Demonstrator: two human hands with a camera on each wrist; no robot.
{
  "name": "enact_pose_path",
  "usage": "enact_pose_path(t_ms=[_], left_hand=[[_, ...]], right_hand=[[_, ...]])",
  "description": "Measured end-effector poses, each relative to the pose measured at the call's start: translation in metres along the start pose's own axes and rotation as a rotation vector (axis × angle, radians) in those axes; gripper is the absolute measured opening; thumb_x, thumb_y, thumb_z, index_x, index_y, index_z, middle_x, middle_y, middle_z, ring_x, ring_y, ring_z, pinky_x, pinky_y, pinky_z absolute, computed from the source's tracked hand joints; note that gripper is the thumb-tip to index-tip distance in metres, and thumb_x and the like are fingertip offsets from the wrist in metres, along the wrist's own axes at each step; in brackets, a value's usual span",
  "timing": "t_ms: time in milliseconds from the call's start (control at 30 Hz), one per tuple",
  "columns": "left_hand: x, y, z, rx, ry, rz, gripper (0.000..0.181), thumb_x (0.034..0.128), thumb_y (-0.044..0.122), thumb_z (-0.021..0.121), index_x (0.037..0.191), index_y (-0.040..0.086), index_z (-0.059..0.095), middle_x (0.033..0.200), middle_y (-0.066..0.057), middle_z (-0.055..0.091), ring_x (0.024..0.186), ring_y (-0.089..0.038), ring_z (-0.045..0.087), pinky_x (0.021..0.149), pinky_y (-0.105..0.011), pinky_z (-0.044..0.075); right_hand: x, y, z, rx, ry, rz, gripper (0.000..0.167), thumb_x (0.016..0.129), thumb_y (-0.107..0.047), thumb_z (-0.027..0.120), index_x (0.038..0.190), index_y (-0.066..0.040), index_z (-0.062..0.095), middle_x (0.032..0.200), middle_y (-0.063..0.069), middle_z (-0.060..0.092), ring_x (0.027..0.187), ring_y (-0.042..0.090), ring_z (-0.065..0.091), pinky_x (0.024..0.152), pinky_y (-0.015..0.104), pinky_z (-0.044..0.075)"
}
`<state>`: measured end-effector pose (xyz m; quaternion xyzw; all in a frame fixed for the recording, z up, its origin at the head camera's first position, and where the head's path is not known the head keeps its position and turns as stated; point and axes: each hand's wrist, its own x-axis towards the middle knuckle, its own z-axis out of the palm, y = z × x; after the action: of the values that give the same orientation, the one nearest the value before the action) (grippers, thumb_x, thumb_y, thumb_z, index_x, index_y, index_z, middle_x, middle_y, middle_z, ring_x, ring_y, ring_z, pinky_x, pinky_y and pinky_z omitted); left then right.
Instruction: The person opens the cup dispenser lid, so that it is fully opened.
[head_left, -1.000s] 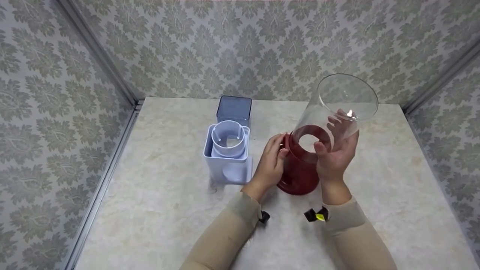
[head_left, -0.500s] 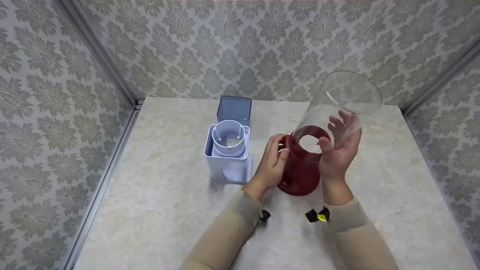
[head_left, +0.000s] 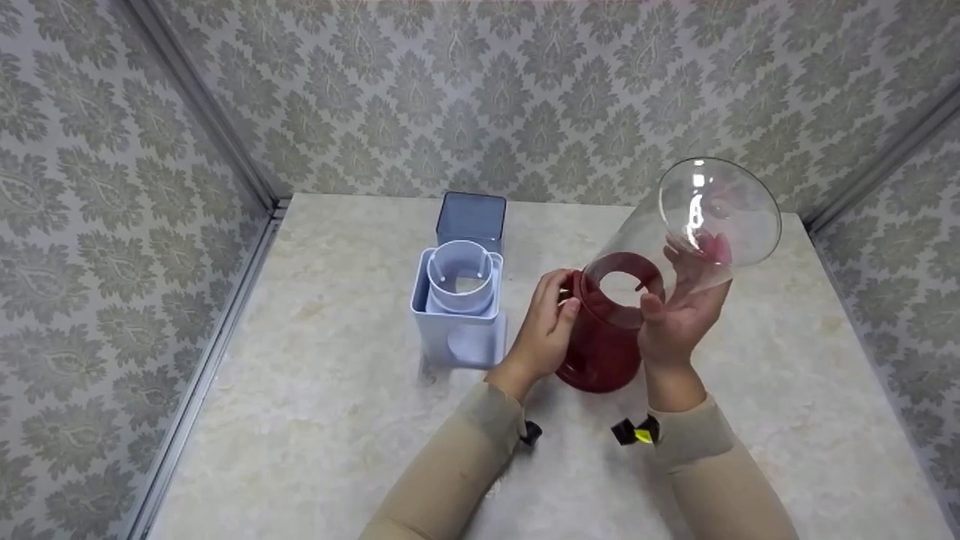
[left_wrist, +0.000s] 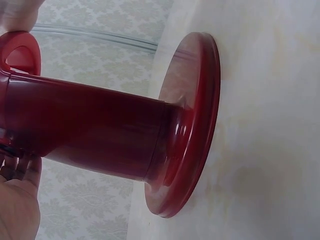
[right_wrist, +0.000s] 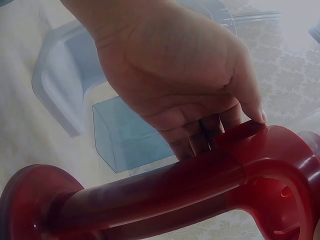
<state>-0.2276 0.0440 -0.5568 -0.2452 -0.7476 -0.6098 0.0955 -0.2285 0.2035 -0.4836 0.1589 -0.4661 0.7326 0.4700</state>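
A red stand (head_left: 600, 352) with a round base and a ring at its top stands on the table. My left hand (head_left: 544, 322) grips the upper part of the stand at its left side; in the right wrist view the left hand (right_wrist: 170, 70) has its fingers round a red handle (right_wrist: 245, 132). A clear cylinder (head_left: 637, 229) leans up and right out of the ring, its wide mouth toward the back right. My right hand (head_left: 682, 319) cups the lower cylinder, fingers behind it and showing through, thumb in front near the ring. The cylinder's lower end is partly hidden.
Left of the hands stands a pale blue box-shaped holder (head_left: 457, 337) with a round tube (head_left: 460, 300) in its top. Behind it is a dark translucent blue square container (head_left: 471, 217). Patterned walls (head_left: 495, 97) enclose the back and sides of the table (head_left: 322, 420).
The cylinder's mouth has swung right and tilted down a little. My right hand has shifted slightly right with it, fingers lower behind the cylinder. The left hand and red stand stay nearly still.
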Motion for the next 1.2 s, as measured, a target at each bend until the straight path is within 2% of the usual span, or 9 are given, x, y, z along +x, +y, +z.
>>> enact_pose_path(t_ms=[267,500,600,767,1033,1200], left_hand=[[0.0,0.0,0.0,-0.023,0.01,0.001,0.045,0.1196,0.018,0.048,0.159,-0.004,0.049,0.16,-0.023,0.051,0.149,-0.033,0.056,0.131,-0.042,0.049],[0.001,0.001,-0.001,-0.059,0.012,-0.01,0.044,0.1198,0.017,0.048,0.158,-0.004,0.05,0.159,-0.022,0.051,0.148,-0.032,0.057,0.13,-0.04,0.051],[0.001,0.0,-0.001,-0.051,0.011,-0.015,0.043,0.1198,0.017,0.048,0.158,-0.004,0.05,0.159,-0.022,0.051,0.148,-0.032,0.058,0.13,-0.04,0.051],[0.001,0.0,-0.002,-0.06,0.01,-0.016,0.044,0.1198,0.017,0.049,0.158,-0.005,0.05,0.16,-0.022,0.051,0.148,-0.033,0.058,0.13,-0.039,0.051],[0.0,0.0,-0.001,-0.097,0.005,-0.03,0.045,0.1203,0.018,0.048,0.16,-0.003,0.049,0.162,-0.02,0.05,0.15,-0.032,0.057,0.129,-0.038,0.053],[-0.002,0.0,0.0,-0.099,-0.001,-0.038,0.046,0.1205,0.02,0.048,0.161,-0.002,0.049,0.162,-0.019,0.049,0.148,-0.031,0.057,0.127,-0.037,0.054]], right_hand=[[0.013,-0.007,0.002,0.082,-0.023,0.037,0.136,0.059,-0.059,0.111,0.157,0.007,0.045,0.141,0.01,0.07,0.124,0.031,0.072,0.11,0.038,0.059],[0.05,-0.019,0.002,0.169,-0.091,0.149,0.12,0.056,-0.045,0.116,0.147,0.0,0.052,0.139,0.016,0.069,0.121,0.033,0.073,0.105,0.039,0.063],[0.067,-0.02,0.003,0.149,-0.108,0.173,0.123,0.054,-0.044,0.117,0.148,-0.002,0.051,0.139,0.016,0.067,0.121,0.032,0.071,0.105,0.04,0.06],[0.088,-0.016,0.006,0.07,-0.146,0.146,0.126,0.05,-0.052,0.116,0.146,0.001,0.056,0.138,0.015,0.067,0.123,0.033,0.068,0.106,0.041,0.057],[0.111,-0.004,0.006,0.005,-0.211,0.127,0.118,0.056,-0.051,0.114,0.146,0.0,0.057,0.14,0.012,0.068,0.125,0.032,0.066,0.109,0.04,0.055],[0.123,0.011,0.002,-0.005,-0.235,0.149,0.118,0.058,-0.048,0.114,0.15,-0.001,0.058,0.142,0.015,0.069,0.125,0.034,0.065,0.111,0.044,0.051]])
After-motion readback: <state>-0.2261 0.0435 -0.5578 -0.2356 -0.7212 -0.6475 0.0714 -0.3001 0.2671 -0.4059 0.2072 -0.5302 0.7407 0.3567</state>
